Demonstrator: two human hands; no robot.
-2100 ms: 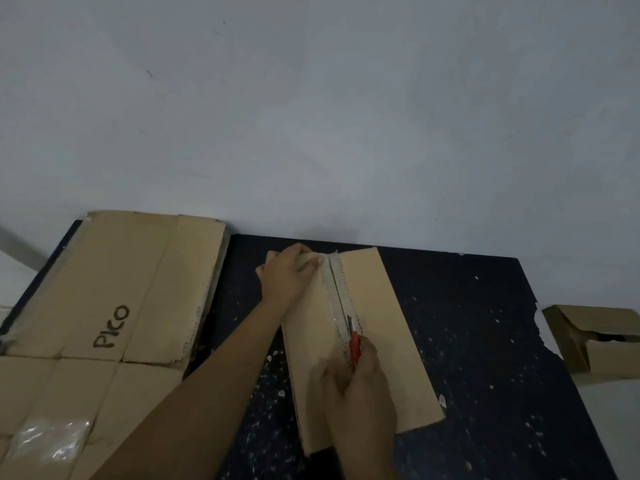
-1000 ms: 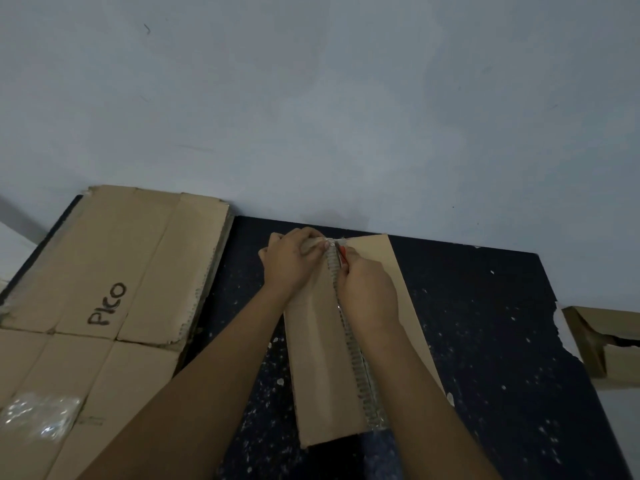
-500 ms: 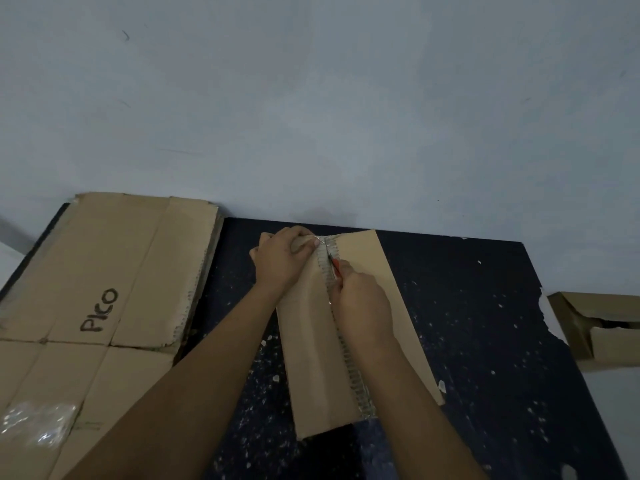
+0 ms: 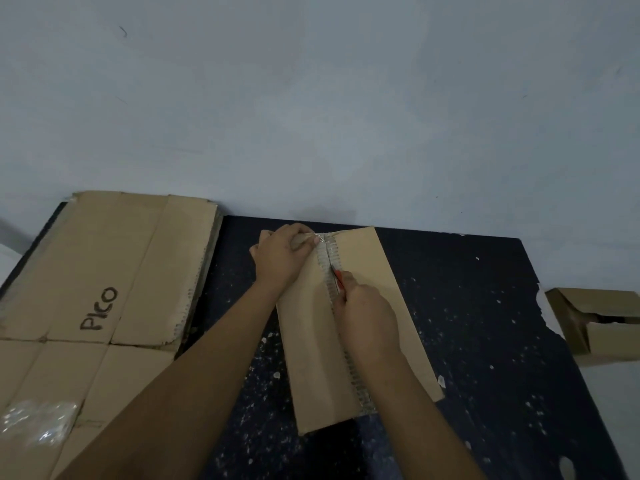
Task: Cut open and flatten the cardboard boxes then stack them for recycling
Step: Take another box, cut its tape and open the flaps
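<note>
A long narrow cardboard box [image 4: 308, 355] lies on the dark speckled table [image 4: 485, 323], with a clear taped seam [image 4: 329, 258] running down its middle. My left hand [image 4: 280, 258] grips the box's far left end, fingers curled over the edge beside the seam. My right hand [image 4: 367, 317] grips a red utility knife [image 4: 337, 277]; its blade tip sits in the seam, about a third of the way down from the far end. Most of the knife is hidden in my fist.
A stack of flattened cardboard [image 4: 104, 271] marked "PICO" covers the table's left side, with crumpled clear tape [image 4: 38, 424] on it. An opened small box [image 4: 595, 323] sits off the table's right edge. The wall [image 4: 311, 98] stands just behind the table.
My right hand carried the knife from the box's near part up to the far end of the seam, then drew it back toward me along the tape. The left hand kept its hold.
</note>
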